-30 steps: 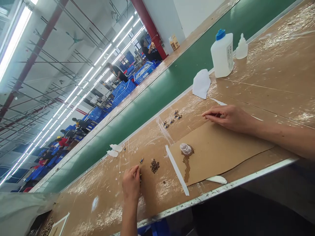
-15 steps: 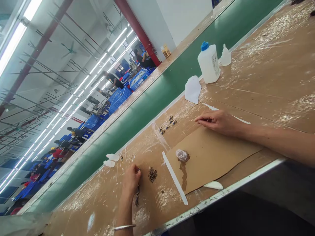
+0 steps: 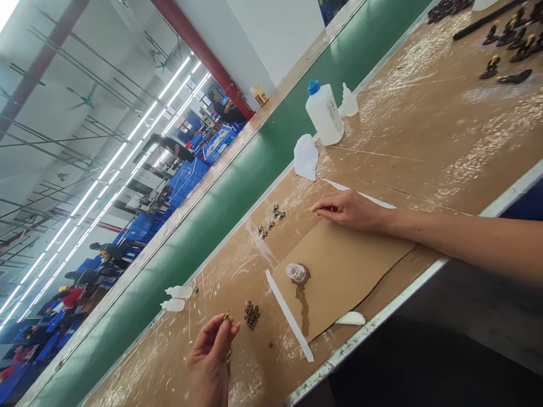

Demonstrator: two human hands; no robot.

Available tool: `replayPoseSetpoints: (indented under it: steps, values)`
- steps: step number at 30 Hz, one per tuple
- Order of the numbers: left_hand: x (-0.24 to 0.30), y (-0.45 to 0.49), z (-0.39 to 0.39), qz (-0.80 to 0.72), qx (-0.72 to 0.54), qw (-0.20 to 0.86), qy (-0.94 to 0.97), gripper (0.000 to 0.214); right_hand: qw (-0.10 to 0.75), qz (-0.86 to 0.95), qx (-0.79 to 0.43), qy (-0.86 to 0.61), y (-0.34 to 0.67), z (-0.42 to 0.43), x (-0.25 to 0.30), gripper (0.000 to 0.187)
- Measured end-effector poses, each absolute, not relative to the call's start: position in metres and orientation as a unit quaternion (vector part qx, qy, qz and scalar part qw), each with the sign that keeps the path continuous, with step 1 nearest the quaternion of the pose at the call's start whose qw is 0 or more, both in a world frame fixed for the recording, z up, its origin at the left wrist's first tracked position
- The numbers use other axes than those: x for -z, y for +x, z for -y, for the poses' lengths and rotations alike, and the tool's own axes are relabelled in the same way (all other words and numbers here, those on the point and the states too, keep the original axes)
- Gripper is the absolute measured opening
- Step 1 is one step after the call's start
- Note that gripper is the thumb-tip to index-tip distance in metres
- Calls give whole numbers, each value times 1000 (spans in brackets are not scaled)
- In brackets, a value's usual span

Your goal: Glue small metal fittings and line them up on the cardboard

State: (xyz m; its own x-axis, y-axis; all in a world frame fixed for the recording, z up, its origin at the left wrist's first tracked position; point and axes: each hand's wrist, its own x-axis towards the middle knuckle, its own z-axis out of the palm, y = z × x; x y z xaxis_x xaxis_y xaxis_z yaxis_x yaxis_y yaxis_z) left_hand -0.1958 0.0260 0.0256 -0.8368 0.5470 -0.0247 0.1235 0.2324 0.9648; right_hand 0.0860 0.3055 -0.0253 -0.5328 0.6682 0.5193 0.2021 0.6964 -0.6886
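Note:
My left hand (image 3: 212, 353) is raised over the table with thumb and forefinger pinched on a small gold-and-dark metal piece (image 3: 226, 317). Just right of it lies a pile of small dark metal parts (image 3: 251, 314); a few more pieces are partly hidden behind the hand. My right hand (image 3: 350, 210) rests at the far edge of a brown cardboard sheet (image 3: 352, 265), fingers closed together; what they hold, if anything, is too small to make out. Beyond the sheet stand several little gold-and-dark pieces (image 3: 271, 221). A small whitish jar (image 3: 297, 273) sits on the cardboard beside a wet streak.
A blue-capped bottle (image 3: 326, 116) and a small dropper bottle (image 3: 349, 102) stand at the back, near a white paper piece (image 3: 306, 158). Two white dropper bottles (image 3: 176, 298) lie at left. Dark parts (image 3: 515, 39) fill the far right. A green belt (image 3: 237, 198) runs behind.
My left hand has turned and lifted, bringing the small metal piece into sight between its fingertips. My right hand keeps its pose on the sheet. The whole view has swung to the right.

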Motion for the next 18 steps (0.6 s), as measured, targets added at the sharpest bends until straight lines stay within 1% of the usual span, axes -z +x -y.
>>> replayPoseSetpoints:
  steps: [6,12,18]
  values:
    - [-20,-185,-33,-751,-604,211,162,44,406,826,-289,-262,87,-306,23,26]
    - [-24,-161,-52,-779,-555,183,229,41,407,828,-287,-257,87,-306,23,29]
    - [-42,-130,-75,-775,-525,185,299,43,406,835,-281,-242,90,-306,20,28]
